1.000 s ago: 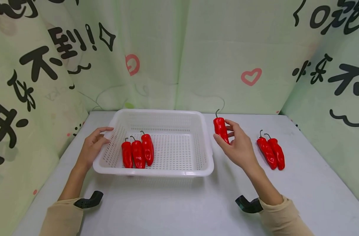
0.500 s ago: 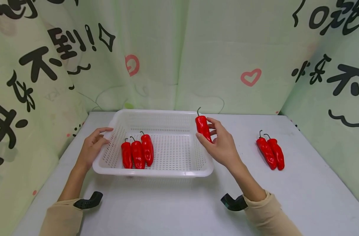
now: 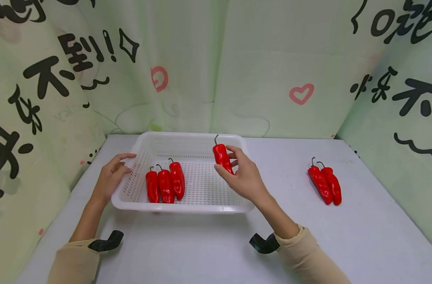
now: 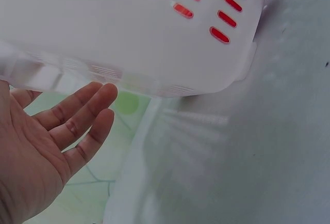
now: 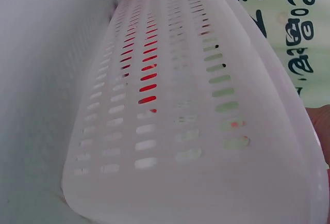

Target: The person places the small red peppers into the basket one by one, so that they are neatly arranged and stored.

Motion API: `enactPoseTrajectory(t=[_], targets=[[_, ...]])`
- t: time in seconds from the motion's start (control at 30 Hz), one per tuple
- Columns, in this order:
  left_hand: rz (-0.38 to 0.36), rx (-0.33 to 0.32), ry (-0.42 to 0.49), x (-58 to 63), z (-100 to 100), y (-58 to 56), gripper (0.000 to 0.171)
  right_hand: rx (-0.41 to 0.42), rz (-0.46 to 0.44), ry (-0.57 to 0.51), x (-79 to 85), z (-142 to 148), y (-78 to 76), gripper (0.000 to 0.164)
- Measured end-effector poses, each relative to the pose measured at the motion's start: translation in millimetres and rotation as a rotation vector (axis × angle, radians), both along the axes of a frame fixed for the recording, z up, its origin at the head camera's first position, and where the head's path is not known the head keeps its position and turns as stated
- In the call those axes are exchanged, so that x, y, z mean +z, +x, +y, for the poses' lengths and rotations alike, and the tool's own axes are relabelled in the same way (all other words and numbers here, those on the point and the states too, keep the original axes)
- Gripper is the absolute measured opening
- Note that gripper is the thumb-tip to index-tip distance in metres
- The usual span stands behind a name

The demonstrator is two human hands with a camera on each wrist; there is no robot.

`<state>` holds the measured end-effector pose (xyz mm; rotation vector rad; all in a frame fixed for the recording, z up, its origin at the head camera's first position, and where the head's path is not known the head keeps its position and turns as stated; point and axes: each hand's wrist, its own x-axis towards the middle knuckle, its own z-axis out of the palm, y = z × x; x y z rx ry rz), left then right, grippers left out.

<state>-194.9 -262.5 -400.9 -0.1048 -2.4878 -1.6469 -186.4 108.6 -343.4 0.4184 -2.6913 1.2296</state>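
Note:
My right hand (image 3: pixel 246 177) holds a red chili pepper (image 3: pixel 221 156) between thumb and fingers, stem up, over the right part of the white plastic basket (image 3: pixel 201 208). Three red peppers (image 3: pixel 166 187) lie side by side in the basket's left half. My left hand (image 3: pixel 111 177) touches the basket's left rim; in the left wrist view its fingers (image 4: pixel 85 141) are fairly straight against the basket's side (image 4: pixel 129 38). The right wrist view is mostly filled by the slotted basket wall (image 5: pixel 206 193), with a sliver of my right hand (image 5: pixel 320 126) at the edge.
Two more red peppers (image 3: pixel 324 185) lie together on the white table (image 3: pixel 187 252), right of the basket. Behind and on both sides hangs a pale green curtain (image 3: pixel 258 71) with black lettering. Each wrist carries a black camera mount (image 3: pixel 265 243).
My right hand has carried its pepper leftward from beside the basket, across the right rim, to above the inside, lowering it slightly at the end. My left hand and the basket have stayed put.

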Motion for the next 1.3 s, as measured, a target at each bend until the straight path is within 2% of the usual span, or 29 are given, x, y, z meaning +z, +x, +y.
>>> enactPoseTrajectory(t=[0.4,0.8,1.03,1.3], targets=[[0.014,0.001,-0.003,-1.8,-0.1,-0.2,0.043,0.057,-0.129,0.011,-7.6,-18.9,-9.0,0.073],[0.017,-0.004,-0.01,-1.3,-1.1,-0.6,0.043,0.042,-0.276,-0.008,-11.0,-27.1,-18.2,0.071],[0.012,-0.006,-0.012,-0.4,-0.9,-0.8,0.043,0.115,-0.262,0.015,-12.5,-29.4,-17.8,0.061],[0.014,-0.001,-0.016,-0.8,-1.1,-0.9,0.043,0.103,-0.259,0.022,-12.4,-27.7,-16.3,0.058]])
